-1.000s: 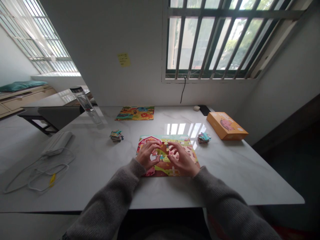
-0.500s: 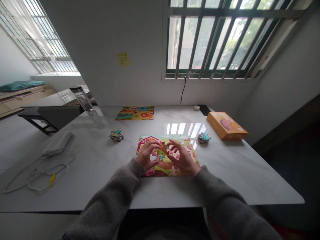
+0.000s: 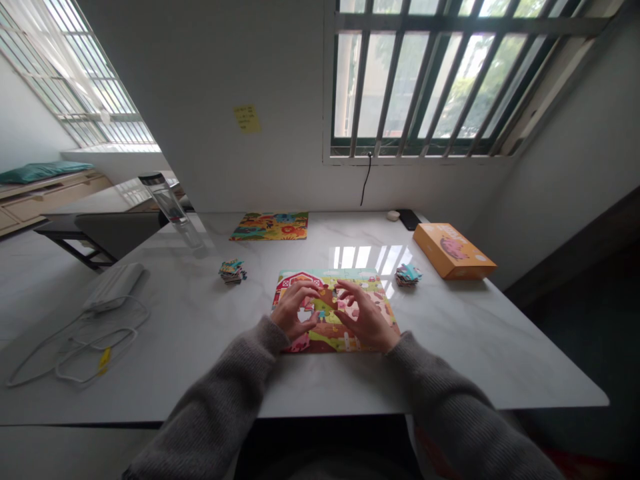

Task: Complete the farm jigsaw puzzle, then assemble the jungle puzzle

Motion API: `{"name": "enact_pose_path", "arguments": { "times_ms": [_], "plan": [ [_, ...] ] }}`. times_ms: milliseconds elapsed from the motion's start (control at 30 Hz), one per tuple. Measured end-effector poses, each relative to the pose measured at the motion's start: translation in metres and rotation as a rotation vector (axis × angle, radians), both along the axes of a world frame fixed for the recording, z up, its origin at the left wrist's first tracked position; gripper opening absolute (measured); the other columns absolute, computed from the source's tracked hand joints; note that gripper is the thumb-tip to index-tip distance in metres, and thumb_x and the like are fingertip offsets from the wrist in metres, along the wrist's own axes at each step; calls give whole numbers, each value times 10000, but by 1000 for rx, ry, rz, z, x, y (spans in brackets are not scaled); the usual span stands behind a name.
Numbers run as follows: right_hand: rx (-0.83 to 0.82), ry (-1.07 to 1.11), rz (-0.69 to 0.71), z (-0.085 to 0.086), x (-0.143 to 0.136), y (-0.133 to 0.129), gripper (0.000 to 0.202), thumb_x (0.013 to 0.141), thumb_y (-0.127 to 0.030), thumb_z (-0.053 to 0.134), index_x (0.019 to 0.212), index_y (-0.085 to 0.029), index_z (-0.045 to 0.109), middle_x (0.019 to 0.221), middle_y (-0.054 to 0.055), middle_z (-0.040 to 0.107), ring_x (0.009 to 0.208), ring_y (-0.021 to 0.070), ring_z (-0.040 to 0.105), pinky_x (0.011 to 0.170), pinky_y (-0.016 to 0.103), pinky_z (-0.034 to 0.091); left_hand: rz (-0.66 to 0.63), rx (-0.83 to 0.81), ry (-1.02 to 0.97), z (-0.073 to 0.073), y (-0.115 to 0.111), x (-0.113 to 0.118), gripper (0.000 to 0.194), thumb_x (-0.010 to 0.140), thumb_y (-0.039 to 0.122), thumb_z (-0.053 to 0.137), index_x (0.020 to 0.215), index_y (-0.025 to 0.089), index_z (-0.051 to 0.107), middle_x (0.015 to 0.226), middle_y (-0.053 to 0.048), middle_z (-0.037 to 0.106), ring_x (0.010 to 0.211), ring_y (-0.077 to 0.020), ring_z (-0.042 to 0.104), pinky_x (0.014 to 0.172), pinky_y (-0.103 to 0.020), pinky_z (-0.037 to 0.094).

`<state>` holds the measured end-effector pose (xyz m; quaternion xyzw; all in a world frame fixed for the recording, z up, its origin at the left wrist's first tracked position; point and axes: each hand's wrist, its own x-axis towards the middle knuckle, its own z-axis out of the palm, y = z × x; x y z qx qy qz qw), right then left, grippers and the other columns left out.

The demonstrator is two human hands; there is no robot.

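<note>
Hardly anything has moved since the earlier frames: left hand [image 3: 294, 311] and right hand [image 3: 369, 321] stay curled, fingers and thumbs parted, nothing seen gripped, above the farm puzzle [image 3: 330, 339] on the tabletop [image 3: 450, 353]. Its visible picture is unchanged, suggesting a pause. Both hands hide parts of it; from where I stand, contact cannot be told, nor whether a pale patch [image 3: 303, 313] inside the left curve is gap or print. Outward: left stack [image 3: 231, 271] and right stack [image 3: 409, 275], lower pieces obscured; orange box [image 3: 453, 251], lettering illegible.

free lane between puzzle [image 3: 327, 338] and obstructive left piece stack [image 3: 232, 272]
</note>
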<state>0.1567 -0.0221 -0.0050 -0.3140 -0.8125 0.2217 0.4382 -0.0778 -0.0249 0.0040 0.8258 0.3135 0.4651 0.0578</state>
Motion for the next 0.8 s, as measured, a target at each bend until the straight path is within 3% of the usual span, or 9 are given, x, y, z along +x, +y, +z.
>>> {"name": "enact_pose_path", "arguments": {
  "times_ms": [433, 533, 633, 700, 800],
  "plan": [
    [-1, 3, 10, -1, 0, 0, 616, 914, -178, 621, 1463, -285, 365, 1257, 97, 601, 960, 209, 598, 895, 433, 544, -24, -51, -3, 10, -5, -4, 375, 754, 118, 621, 1116, 198, 561, 1159, -107, 599, 1137, -266, 583, 1000, -455, 498],
    [8, -10, -10, -1, 1, 1, 585, 906, -177, 633, 1435, -274, 400, 1218, 95, 608, 968, 216, 601, 893, 436, 542, 66, -79, -72, 14, -3, -19, 291, 806, 141, 545, 1091, 184, 582, 1132, -105, 610, 1107, -254, 590, 983, -438, 499],
    [31, -42, 0, 3, 1, 1, 460, 909, -176, 630, 1341, -262, 495, 1189, 91, 616, 1034, 231, 603, 920, 440, 532, 190, -141, -104, 12, 2, -42, 175, 847, 171, 497, 953, 181, 637, 968, -73, 650, 951, -225, 615, 875, -384, 521],
    [54, -64, 37, 5, 1, 2, 341, 917, -180, 623, 1244, -258, 564, 1207, 87, 619, 1116, 240, 588, 962, 444, 513, 204, -237, -49, 6, 4, -56, 172, 851, 182, 491, 888, 185, 658, 871, -51, 664, 849, -208, 620, 796, -353, 523],
    [62, -107, 89, 4, -2, 2, 217, 921, -202, 634, 1130, -255, 621, 1215, 78, 629, 1162, 244, 576, 988, 449, 495, 147, -347, 71, -5, 1, -70, 172, 840, 192, 513, 877, 188, 681, 868, -49, 689, 850, -207, 636, 803, -346, 523]
  ]
}}
